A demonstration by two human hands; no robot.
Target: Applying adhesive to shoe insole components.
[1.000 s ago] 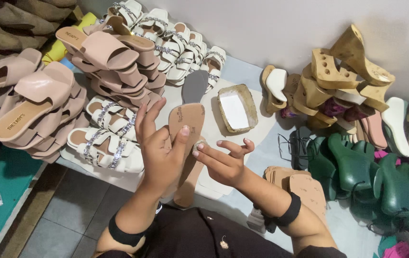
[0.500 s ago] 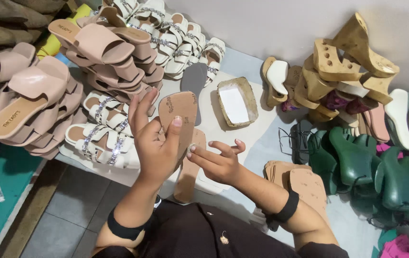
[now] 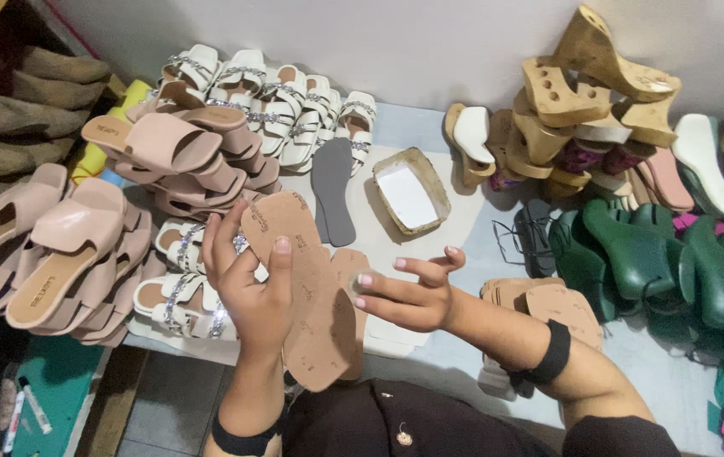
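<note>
- Slides (image 3: 66, 254), blush-pink, stacked in rows at far left of the white table (image 3: 429, 372); toes face the wearer's side.
- White strappy sandals (image 3: 277, 110) with glittering bands, one group behind the pink pile, a second group (image 3: 180, 296) just under the left wrist.
- Left hand (image 3: 252, 296) raised over the table edge, palm toward camera, thumb pressed on the face of a tan insole (image 3: 294, 254), fingers wrapped round its left edge. Firm clasp on the insole.
- Insole: flat, foot-shaped board, light brown with a faint printed mark. Long axis runs diagonally, rounded upper end toward top left, lower end toward bottom right near the dark shirt. A second tan insole (image 3: 352, 288) lies just behind it, close to parallel; which hand bears it, cannot tell.
- Grey insole (image 3: 334, 190) flat on the table beyond, lengthwise away from the wearer.
- Shallow tray (image 3: 389, 165) with white inside, beside the grey piece.
- Right hand (image 3: 408, 292) fingers spread loosely, fingertips at the right edge of the tan pieces; holds nothing clearly, contact uncertain. Black band on the forearm.
- Stack of tan insoles (image 3: 548, 305) behind that forearm.
- Cork wedge soles (image 3: 590, 85) heaped at upper right.
- Dark green clogs (image 3: 658, 254) at far right.
</note>
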